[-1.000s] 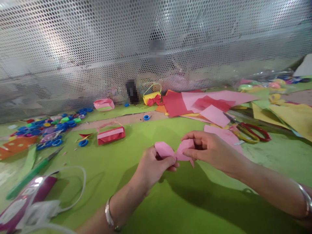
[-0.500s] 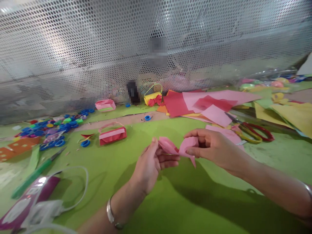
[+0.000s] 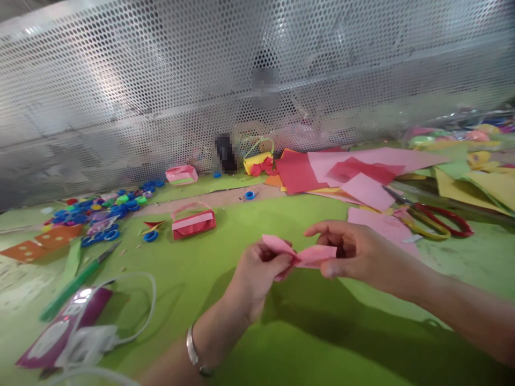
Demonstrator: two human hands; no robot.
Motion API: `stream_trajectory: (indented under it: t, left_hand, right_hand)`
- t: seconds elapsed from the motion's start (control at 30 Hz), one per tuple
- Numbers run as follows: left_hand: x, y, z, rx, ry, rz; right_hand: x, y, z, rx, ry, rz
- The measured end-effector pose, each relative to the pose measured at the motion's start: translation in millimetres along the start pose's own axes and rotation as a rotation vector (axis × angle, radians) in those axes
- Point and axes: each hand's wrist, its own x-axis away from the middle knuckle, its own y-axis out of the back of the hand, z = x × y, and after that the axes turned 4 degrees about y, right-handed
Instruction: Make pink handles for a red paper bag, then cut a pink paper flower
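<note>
A folded pink paper bow [image 3: 317, 255] is pinched at its narrow middle between the thumb and fingers of my left hand [image 3: 257, 273]. Its two wings spread to either side, above the green tabletop [image 3: 225, 343]. My right hand [image 3: 358, 249] is at the right wing, thumb and index finger parted around its end. Whether the thumb touches the paper is hard to tell. Left of my hands stands a small red paper handbag [image 3: 194, 225] with a pink strip and handle. Farther back, a yellow paper handbag [image 3: 257, 164] carries a red bow.
Red-and-yellow-handled scissors [image 3: 432, 220] lie right, beside coloured paper sheets [image 3: 295, 171]. At left are a green-handled knife [image 3: 74, 287], a purple power strip [image 3: 68, 327] with a white cable, and a pile of blue rings [image 3: 80, 212]. A perforated metal panel [image 3: 181, 69] closes the back.
My left hand opened under the bow, then closed on its middle again. The right hand let the right wing loose and its fingers spread. The view shifted slightly, moving the scene rightward.
</note>
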Motion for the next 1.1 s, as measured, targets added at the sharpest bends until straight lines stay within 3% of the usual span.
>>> stream_trajectory:
  t: [0.1,0.2,0.27,0.33,0.5,0.67,0.97,1.1]
  left_hand:
    - [0,0.4,-2,-0.021,0.029,-0.04]
    - [2,-0.3,-5,-0.048,0.035,-0.055]
    - [3,-0.3,-5,-0.074,0.019,-0.049]
    - [2,0.7,-3,-0.089,0.002,-0.061]
    - [0,2.2,0,-0.101,-0.029,-0.04]
    - [7,-5.7,-7,-0.171,-0.005,-0.056]
    - [8,-7.7,0,-0.242,-0.156,0.062]
    - [7,-4.0,2,-0.321,-0.201,-0.029]
  right_hand:
    - [4,5,-2,0.174,0.178,0.076]
    - [7,11,-7,0.546,0.487,0.125]
    - [7,13,-12,0.745,0.653,0.132]
    - [6,14,-15,0.863,0.731,0.103]
    - [2,9,-15,0.86,0.788,-0.002]
    - [2,1,-16,0.801,0.826,0.026]
    - [4,-4,-15,0.669,0.626,-0.101]
    - [3,-2,-18,0.694,0.607,-0.103]
